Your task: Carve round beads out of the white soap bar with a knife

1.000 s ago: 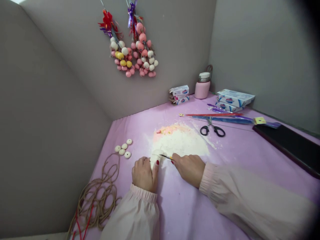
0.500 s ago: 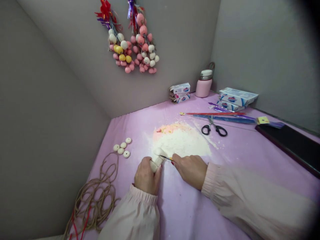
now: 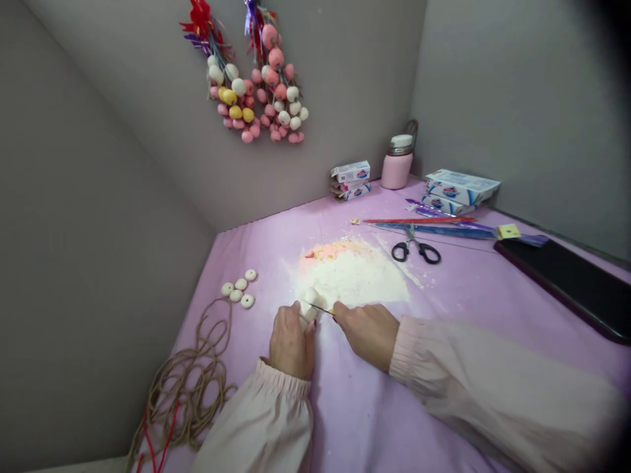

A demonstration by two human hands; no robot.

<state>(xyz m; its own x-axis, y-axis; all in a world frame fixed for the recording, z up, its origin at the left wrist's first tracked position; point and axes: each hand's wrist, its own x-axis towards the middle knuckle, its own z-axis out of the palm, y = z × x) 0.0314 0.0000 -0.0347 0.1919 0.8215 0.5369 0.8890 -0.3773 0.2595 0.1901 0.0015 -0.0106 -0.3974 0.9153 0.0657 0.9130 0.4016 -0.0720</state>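
Grey partition walls close in a corner; a lilac tablecloth point(image 3: 444, 309) covers the work surface.

Left hand point(image 3: 290, 341): fingers curled shut around a white lump point(image 3: 309, 301), knuckles up, heel of the hand on the cloth. The lump sits at the near edge of a pile of white shavings point(image 3: 352, 276). Judged reason: it is pinned low and close so that it cannot slide under the tool, and so that loose bits land on the pile.

Right hand point(image 3: 367, 332): thumb and fingers pinched narrow on the handle of a small blade point(image 3: 318, 307). The blade lies nearly flat, tip toward the lump; whether it touches cannot be told. The wrist rests on the cloth, probably for steadiness. Both forearms come in low, in pale pink sleeves.

Left of the hands: four white beads point(image 3: 239, 292), grouped apart from the shavings, and nearer the table edge a loose coil of brown cord point(image 3: 190, 387).

Well behind the pile: black scissors point(image 3: 415, 249), red and blue strips point(image 3: 428, 225), a pink bottle point(image 3: 397, 164), small boxes point(image 3: 351, 179) and a dark tray point(image 3: 572, 282) at right.

Two bunches of pink, white and yellow balls point(image 3: 256, 85) hang on the back wall.
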